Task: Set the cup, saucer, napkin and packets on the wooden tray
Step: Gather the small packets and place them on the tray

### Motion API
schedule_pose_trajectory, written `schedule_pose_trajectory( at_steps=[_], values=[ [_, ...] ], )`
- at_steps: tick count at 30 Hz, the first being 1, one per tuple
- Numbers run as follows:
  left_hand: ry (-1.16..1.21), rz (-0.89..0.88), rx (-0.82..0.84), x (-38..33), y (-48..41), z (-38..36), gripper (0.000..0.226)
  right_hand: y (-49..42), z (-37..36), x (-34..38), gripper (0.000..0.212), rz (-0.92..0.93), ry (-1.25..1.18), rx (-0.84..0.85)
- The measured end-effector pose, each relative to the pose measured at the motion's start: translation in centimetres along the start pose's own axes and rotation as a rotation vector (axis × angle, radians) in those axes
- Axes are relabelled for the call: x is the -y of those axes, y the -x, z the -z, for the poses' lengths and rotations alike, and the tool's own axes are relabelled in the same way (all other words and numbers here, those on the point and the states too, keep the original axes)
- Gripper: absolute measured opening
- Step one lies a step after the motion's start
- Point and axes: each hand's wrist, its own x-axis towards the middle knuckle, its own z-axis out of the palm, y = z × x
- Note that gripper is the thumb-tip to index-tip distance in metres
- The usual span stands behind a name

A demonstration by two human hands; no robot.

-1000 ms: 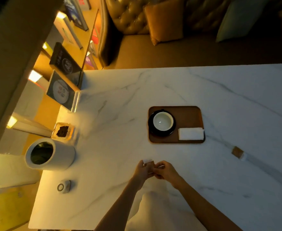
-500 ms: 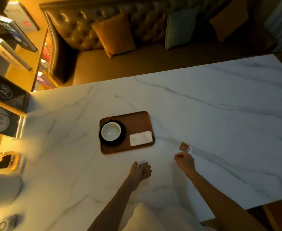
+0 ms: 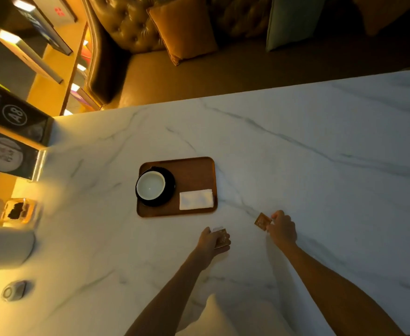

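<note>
The wooden tray (image 3: 194,168) lies on the marble table (image 3: 296,154). On its left side a white cup (image 3: 150,185) stands on a black saucer (image 3: 171,187). A folded white napkin (image 3: 196,199) lies at its front right corner. My left hand (image 3: 211,241) holds a small packet (image 3: 222,237) just in front of the tray. My right hand (image 3: 281,229), further right, pinches a brown packet (image 3: 262,221) by its edge, lifted off the table.
A white cylinder (image 3: 5,248) and a small box of dark stuff (image 3: 19,212) stand at the table's left edge, with a round device (image 3: 13,290) nearer me. Signs and shelves fill the left. A leather sofa with cushions (image 3: 182,30) lies beyond the far edge.
My hands parted; the right one reached out to the brown packet on the table and picked it up. The left hand kept its packet. My head turned, shifting the tray in view.
</note>
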Motion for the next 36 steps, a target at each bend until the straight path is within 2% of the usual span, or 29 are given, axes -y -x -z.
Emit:
schedule_pose_trajectory(
  at_steps=[4, 6, 9, 11, 14, 18, 21, 25, 29, 33, 36],
  values=[
    [-0.021, 0.02, -0.024, -0.1, -0.3, -0.4, 0.011, -0.5, 0.2, -0.6, 0.022, -0.024, -0.007, 0.095],
    [-0.031, 0.025, -0.025, -0.2, -0.1, -0.5, 0.007, -0.5, 0.3, -0.7, 0.016, -0.023, -0.09, 0.164],
    [-0.033, 0.009, -0.002, -0.6, 0.8, -0.6, 0.005, 0.2, 0.4, -0.5, 0.02, -0.017, -0.39, 0.189],
    [-0.015, 0.001, 0.015, -0.9, 1.5, -0.6, 0.01, 1.2, 1.0, 0.2, 0.022, -0.015, -0.634, 0.302],
    [0.015, -0.005, 0.064, -1.4, 2.8, -0.2, 0.033, 2.7, 2.6, 2.0, 0.021, 0.141, -0.744, 0.496],
    [0.003, -0.076, 0.137, -2.2, 5.5, 0.6, 0.04, 5.3, 5.0, 5.9, 0.023, 0.451, -0.531, 0.607],
    [-0.043, -0.14, 0.224, -2.8, 8.2, 1.0, 0.037, 7.6, 6.2, 8.8, 0.028, 0.61, -0.33, 0.58],
    [-0.127, -0.334, 0.314, -2.8, 11.7, 1.9, 0.039, 10.4, 6.6, 11.0, 0.02, 0.763, -0.158, 0.473],
    [-0.096, -0.495, 0.304, -2.5, 15.0, 2.9, 0.04, 13.3, 7.2, 11.8, 0.013, 0.919, -0.166, 0.381],
    [-0.079, -0.595, 0.308, -2.1, 16.5, 3.6, 0.023, 15.4, 7.7, 11.8, 0.028, 1.041, -0.249, 0.25],
    [-0.044, -0.622, 0.272, -2.1, 17.1, 3.6, 0.024, 16.7, 7.9, 10.9, 0.058, 1.083, -0.326, 0.252]
  ],
)
